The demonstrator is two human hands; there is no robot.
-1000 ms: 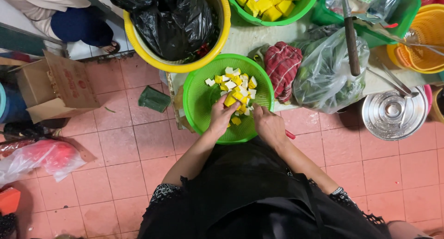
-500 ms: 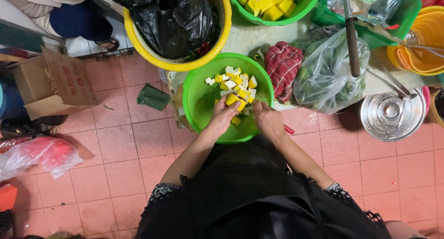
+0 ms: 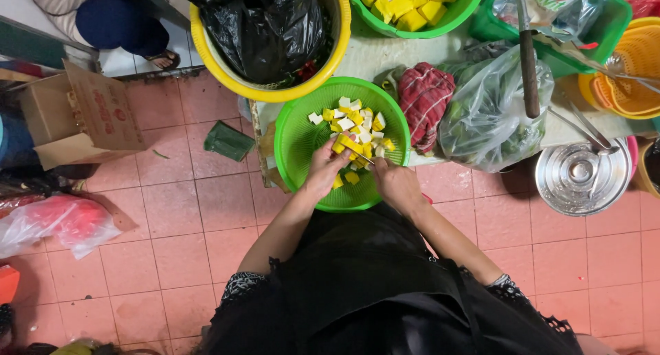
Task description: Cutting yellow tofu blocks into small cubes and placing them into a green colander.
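Currently your left hand (image 3: 323, 169) pinches a yellow piece (image 3: 342, 147) over the green basket (image 3: 302, 142), so cuts drop inside. Your right hand (image 3: 395, 183), at 3 o'clock, closes its grip on a knife (image 3: 367, 160). Cubes (image 3: 357, 121) collect at 12 o'clock.

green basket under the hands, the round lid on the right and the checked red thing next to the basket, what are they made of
Green basket: looks like moulded plastic, bright even colour, fine perforated mesh wall.
Round lid: seems to be metal, likely steel, silvery with ringed reflections and a centre knob.
Checked red thing: woven cloth, soft crumpled folds and a matt plaid weave.
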